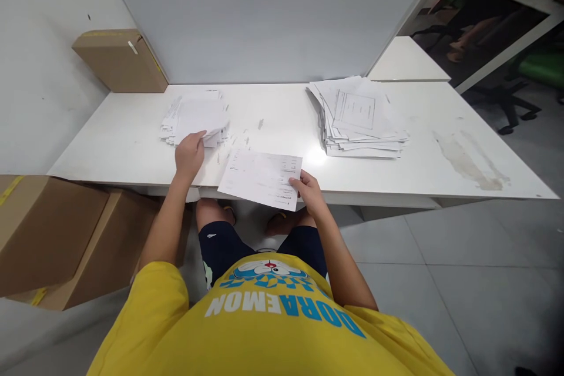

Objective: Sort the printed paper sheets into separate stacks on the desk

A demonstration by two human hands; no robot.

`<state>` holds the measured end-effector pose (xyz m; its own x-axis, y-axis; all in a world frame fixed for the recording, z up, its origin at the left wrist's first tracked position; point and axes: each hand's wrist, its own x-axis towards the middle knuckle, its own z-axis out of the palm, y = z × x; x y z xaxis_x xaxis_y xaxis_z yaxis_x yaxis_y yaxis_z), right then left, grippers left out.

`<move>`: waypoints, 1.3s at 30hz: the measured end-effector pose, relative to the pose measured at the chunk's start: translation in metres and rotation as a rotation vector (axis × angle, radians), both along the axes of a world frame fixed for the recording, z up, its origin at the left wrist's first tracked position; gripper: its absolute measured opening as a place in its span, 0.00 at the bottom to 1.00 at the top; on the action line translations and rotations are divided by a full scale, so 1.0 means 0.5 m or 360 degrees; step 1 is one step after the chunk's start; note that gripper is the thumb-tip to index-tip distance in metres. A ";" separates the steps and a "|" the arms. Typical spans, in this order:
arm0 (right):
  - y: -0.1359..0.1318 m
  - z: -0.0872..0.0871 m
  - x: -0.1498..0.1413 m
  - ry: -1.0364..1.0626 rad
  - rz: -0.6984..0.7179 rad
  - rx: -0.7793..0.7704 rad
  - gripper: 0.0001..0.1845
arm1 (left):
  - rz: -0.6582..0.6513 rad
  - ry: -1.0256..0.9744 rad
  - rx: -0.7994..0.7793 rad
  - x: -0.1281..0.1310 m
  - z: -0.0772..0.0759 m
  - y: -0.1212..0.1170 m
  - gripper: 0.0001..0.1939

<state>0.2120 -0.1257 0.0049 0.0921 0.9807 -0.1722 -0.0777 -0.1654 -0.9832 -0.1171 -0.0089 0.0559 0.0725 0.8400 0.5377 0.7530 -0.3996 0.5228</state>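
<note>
My right hand (309, 192) grips the right edge of a printed sheet of paper (262, 179), thumb on top. The sheet hangs partly over the front edge of the white table, its print upside down to me. At the left, my left hand (190, 155) pinches the near edge of a sheet on the left paper stack (196, 114), lifting that corner a little. To the right stands a taller, uneven paper stack (359, 120), its top sheet bearing a printed box.
A closed cardboard box (118, 61) sits at the table's back left corner. Large cardboard boxes (53, 235) stand on the floor at my left. A grey panel (268, 17) rises behind the white table (273, 108). A green chair (540, 67) is at the far right.
</note>
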 end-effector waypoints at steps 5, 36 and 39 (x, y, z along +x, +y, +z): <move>0.005 0.000 -0.006 0.0018 0.0015 -0.0011 0.18 | -0.0209 -0.1240 -0.0042 0.023 0.090 -0.116 0.15; -0.061 -0.016 -0.010 0.0300 0.0163 -0.0088 0.23 | -0.0109 -0.1974 -0.0880 0.148 -0.032 -0.281 0.18; -0.092 -0.018 -0.001 0.0249 0.0111 -0.0150 0.30 | -0.0092 -0.2038 -0.0939 0.154 -0.036 -0.305 0.19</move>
